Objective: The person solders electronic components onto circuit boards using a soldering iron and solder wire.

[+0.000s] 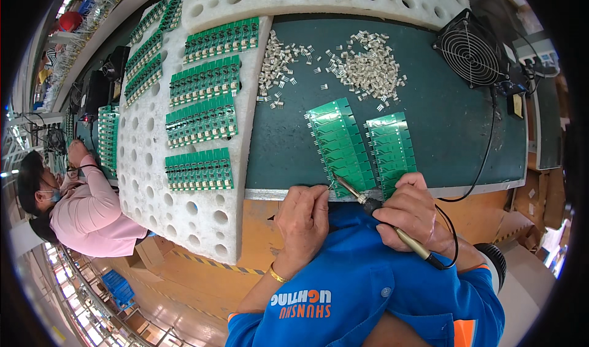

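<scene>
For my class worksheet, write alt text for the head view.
A person's right hand holds a soldering iron, its tip at a green circuit board on a dark table; the left hand is close to the board's near end. Beyond lie two heaps of silver parts; leftward, more green boards rest on white foam.

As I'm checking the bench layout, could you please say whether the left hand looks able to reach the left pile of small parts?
Likely yes: from the left hand, the way to the left pile passes between the foam sheet and the nearest green board.
</scene>
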### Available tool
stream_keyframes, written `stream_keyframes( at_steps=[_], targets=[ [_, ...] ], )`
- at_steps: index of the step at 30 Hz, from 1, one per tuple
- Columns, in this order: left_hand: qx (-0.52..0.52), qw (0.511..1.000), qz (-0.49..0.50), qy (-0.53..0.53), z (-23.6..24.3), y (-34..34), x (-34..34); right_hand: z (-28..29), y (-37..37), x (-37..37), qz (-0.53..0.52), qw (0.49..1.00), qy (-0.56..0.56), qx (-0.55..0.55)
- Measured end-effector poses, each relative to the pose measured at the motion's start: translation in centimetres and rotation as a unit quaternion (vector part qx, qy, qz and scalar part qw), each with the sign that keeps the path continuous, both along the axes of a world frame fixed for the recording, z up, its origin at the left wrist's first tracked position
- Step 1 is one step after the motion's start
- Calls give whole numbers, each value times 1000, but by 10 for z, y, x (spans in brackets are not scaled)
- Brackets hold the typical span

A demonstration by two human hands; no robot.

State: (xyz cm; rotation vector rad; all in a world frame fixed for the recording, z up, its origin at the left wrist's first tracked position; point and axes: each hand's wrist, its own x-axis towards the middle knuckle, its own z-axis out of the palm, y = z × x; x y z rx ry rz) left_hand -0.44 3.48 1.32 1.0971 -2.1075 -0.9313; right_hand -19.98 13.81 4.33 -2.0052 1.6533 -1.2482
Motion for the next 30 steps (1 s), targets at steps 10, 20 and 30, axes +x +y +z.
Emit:
stream_keyframes(
  at_steps=[10, 20, 30],
  targets=[
    [1, 1000, -3, 3, 1, 0, 0, -3, 5, -2, -27, 999, -7, -33],
    [-7, 1000, -7, 8, -2, 0, 1, -1, 8, -4, -11, 1000, -14, -20],
    [-3, 1000, -6, 8, -1, 0, 1, -3, 8, -3, -6, 999, -30, -27]
  ],
)
